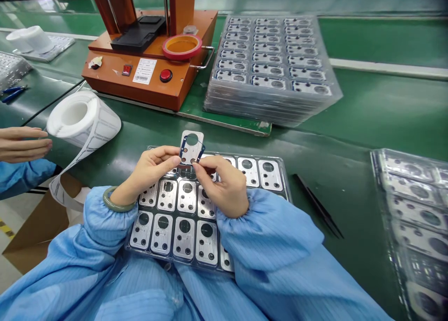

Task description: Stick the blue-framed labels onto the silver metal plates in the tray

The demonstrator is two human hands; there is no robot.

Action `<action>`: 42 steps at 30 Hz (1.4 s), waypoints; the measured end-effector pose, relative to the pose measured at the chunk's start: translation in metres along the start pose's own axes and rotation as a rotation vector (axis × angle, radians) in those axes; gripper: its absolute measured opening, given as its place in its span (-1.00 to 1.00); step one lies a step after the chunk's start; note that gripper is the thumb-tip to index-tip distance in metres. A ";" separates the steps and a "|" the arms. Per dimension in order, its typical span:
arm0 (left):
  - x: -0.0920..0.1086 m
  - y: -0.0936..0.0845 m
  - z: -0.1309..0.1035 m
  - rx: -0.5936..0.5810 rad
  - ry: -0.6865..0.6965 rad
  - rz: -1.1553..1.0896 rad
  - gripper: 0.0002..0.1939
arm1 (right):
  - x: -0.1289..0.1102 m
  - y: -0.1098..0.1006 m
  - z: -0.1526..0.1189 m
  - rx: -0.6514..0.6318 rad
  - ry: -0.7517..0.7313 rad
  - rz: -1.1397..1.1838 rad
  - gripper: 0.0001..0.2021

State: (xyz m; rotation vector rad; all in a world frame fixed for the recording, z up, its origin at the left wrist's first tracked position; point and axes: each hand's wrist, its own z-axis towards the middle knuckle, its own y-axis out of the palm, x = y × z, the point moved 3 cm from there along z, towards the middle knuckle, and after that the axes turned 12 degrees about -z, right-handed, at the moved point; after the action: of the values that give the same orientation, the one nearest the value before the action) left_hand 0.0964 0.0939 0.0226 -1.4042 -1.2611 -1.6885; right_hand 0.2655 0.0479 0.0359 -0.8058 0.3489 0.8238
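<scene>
Held up between my two hands is a small silver metal plate with one large round hole, smaller holes and blue film along its edges. My left hand pinches its lower left side between thumb and fingers. The fingers of my right hand close on its lower right corner, at the blue film. Beneath both hands lies a clear plastic tray with rows of similar silver plates in its pockets. Part of the tray is hidden by my hands and right sleeve.
Black tweezers lie right of the tray. Another filled tray is at far right. Behind stand an orange press with red tape and a tall tray stack. At left are a label roll and another person's hand.
</scene>
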 end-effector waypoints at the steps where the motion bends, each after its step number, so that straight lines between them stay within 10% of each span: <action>1: 0.001 0.001 0.000 0.010 0.012 0.015 -0.71 | 0.000 0.000 0.000 0.002 -0.012 -0.012 -0.95; 42: 0.010 0.011 -0.008 0.007 0.404 0.439 -0.73 | -0.003 0.007 -0.003 -0.049 -0.230 -0.103 -0.92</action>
State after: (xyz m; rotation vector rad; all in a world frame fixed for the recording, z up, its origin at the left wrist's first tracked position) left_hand 0.1011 0.0839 0.0351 -1.1518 -0.6764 -1.5502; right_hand 0.2586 0.0464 0.0321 -0.7588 0.0831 0.8214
